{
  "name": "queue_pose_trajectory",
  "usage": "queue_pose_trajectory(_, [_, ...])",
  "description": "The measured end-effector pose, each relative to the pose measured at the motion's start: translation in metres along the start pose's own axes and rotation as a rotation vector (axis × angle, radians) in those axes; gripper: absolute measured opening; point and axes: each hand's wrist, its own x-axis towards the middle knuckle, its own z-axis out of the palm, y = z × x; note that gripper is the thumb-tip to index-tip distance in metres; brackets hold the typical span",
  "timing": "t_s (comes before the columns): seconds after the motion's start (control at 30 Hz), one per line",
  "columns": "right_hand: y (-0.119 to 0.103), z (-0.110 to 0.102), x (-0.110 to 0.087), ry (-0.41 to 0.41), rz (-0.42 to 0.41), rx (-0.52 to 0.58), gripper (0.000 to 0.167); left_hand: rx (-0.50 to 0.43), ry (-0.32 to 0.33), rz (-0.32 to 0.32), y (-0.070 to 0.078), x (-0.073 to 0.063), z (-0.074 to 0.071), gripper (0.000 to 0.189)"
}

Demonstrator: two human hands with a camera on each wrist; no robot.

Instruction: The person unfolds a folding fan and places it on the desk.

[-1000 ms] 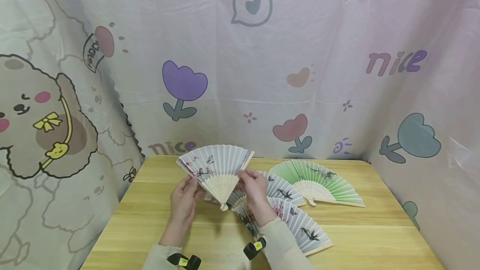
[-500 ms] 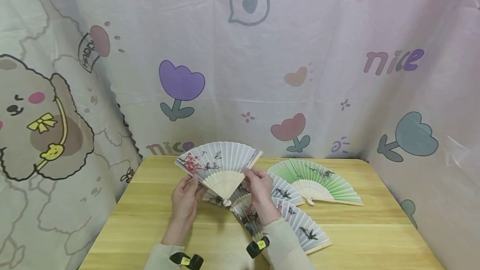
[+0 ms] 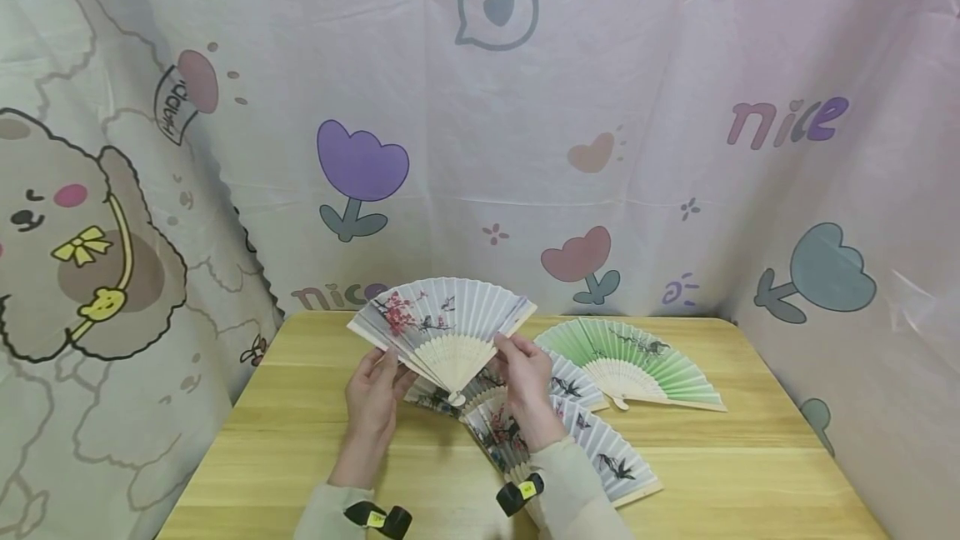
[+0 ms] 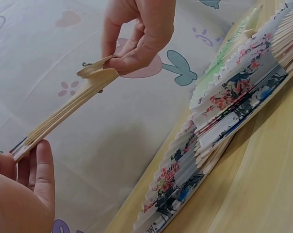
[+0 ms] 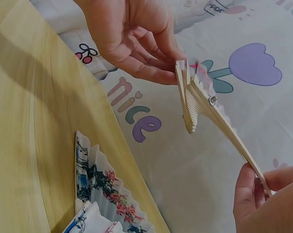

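Observation:
Both hands hold a spread folding fan (image 3: 454, 332) up over the table, its pale ribs meeting at a pivot at the bottom. Its white pleated leaf carries red blossoms and small birds. The left hand (image 3: 372, 394) pinches the left outer rib between thumb and fingers. On the other side, the right hand (image 3: 527, 382) pinches the right outer rib. Seen from the left wrist, the ribs (image 4: 64, 109) appear nearly edge-on between the two hands. In the right wrist view the left hand (image 5: 137, 43) grips one end of the fan.
Two more white fans lie spread on the wooden table (image 3: 277, 457), the nearer fan (image 3: 592, 448) overlapping the farther fan (image 3: 573, 377); the right forearm partly covers them. A green fan (image 3: 637, 357) lies behind at right. A printed cloth (image 3: 480, 123) hangs behind the table.
The held fan has been spread wider, and more red blossoms show on its left side. The right hand has moved slightly right and up; the fans on the table stay put.

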Motion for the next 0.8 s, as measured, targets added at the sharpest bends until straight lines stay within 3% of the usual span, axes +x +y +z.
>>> queue_pose_trajectory(0.27, [-0.0032,-0.0036,0.0031,0.011,-0.006,0.026,0.017,-0.030,0.035,0.018,-0.0007,0.0008,0.0000,0.041])
queue_pose_trajectory(0.6, [-0.0053,-0.0033,0.0048,0.022,-0.005,0.060,0.008,-0.063,0.060,0.082,-0.0002,-0.0002,0.0001,0.037])
queue_pose_trajectory(0.8, [-0.0076,-0.0008,0.0040,0.040,-0.009,0.088,0.020,-0.054,0.100,0.087,0.0019,-0.0022,-0.0006,0.030])
